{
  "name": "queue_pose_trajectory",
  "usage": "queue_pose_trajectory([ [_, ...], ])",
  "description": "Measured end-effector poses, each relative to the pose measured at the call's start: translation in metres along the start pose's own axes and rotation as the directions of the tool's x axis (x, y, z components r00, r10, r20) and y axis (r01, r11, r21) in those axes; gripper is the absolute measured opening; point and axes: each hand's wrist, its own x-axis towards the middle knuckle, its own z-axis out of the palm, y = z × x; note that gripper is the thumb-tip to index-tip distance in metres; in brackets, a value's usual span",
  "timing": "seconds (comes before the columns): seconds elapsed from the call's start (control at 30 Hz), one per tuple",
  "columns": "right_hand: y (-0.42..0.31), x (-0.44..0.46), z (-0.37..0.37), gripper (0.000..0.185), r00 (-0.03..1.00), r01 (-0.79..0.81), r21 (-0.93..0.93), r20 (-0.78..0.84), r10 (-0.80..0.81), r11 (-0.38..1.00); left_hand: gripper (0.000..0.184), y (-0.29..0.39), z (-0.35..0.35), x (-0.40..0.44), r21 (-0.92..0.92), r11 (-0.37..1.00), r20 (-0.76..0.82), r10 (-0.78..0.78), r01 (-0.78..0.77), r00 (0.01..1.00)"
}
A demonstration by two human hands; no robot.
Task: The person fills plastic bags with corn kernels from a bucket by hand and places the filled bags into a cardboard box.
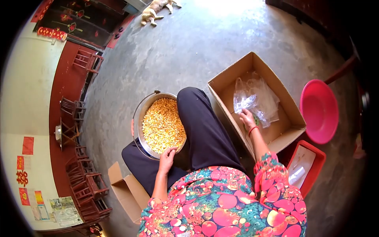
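A metal bucket [139,132] full of yellow corn kernels [164,124] stands between my legs, its wire handle folded to the left side. My left hand [167,158] is closed at the bucket's near rim, with the fingertips curled over the edge by the kernels. Inside an open cardboard box [290,138] to the right lies a crumpled clear plastic bag [262,98]. The fingers of my right hand [248,118] are closed on the near-left part of this bag. Something small and green shows beside those fingers, too unclear to name.
A pink basin [320,112] is right of the box, and a red tray [316,173] with white contents is nearer me. An opened small carton [130,189] lies at my left. Wooden chairs [85,177] line the left wall. A dog [154,11] lies at the far end.
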Motion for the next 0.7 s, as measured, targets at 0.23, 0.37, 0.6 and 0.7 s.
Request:
queue_pose_trajectory([
  [0.23,-0.155,-0.067,0.053,0.045,0.82,0.573,-0.089,0.073,-0.568,0.815,0.021,-0.008,-0.02,0.003,-0.528,0.844,-0.016,-0.121,0.094,0.993],
  [0.37,-0.241,-0.133,0.122,0.044,0.444,0.896,-0.232,0.492,-0.749,0.379,0.025,0.018,-0.036,-0.006,-0.732,0.681,-0.085,-0.062,-0.02,0.994],
  [0.6,-0.169,-0.226,0.229,0.044,-0.054,0.985,0.112,0.923,-0.382,0.131,0.081,0.05,-0.081,-0.024,-0.937,0.296,-0.154,0.12,-0.183,0.981],
  [0.7,-0.124,-0.253,0.243,0.043,-0.163,0.97,0.177,0.982,-0.095,0.165,0.08,0.024,-0.091,-0.012,-0.919,0.369,-0.152,-0.012,-0.137,0.988],
])
